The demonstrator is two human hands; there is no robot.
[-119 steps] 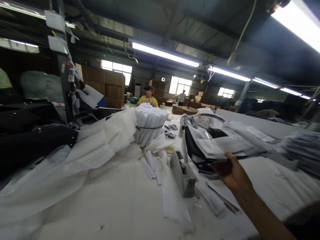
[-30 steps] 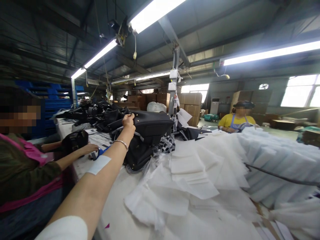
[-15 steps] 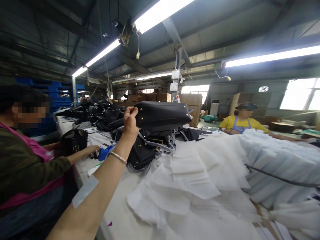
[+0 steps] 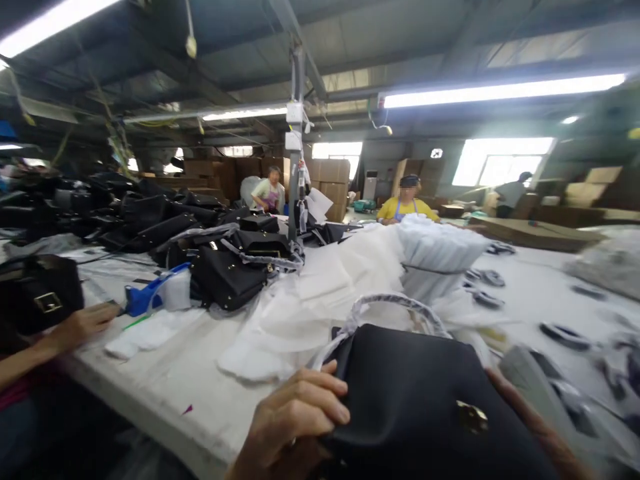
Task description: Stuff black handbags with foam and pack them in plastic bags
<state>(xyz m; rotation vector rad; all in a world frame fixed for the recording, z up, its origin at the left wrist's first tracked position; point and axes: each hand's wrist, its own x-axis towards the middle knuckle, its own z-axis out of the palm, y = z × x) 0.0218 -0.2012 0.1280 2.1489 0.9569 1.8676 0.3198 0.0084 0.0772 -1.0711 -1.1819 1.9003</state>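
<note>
I hold a black handbag [image 4: 420, 407] low in front of me, over the near edge of the white table [image 4: 165, 373]. Its handles [image 4: 395, 307] are wrapped in clear plastic and it has a gold clasp. My left hand [image 4: 293, 417] grips the bag's left side, fingers curled over the edge. My right hand [image 4: 530, 420] shows only as a strip along the bag's right side; its fingers are hidden behind the bag.
A pile of black handbags [image 4: 225, 267] lies at the left back. White wrapping sheets [image 4: 320, 300] and a bundled stack of white paper [image 4: 435, 257] sit mid-table. A co-worker's hand [image 4: 83, 327] rests at the left by a blue tool [image 4: 145, 293]. Other people work at the far side.
My left hand has lifted the black handbag off the pile and brought it close in front of me. The view has swung right and down.
</note>
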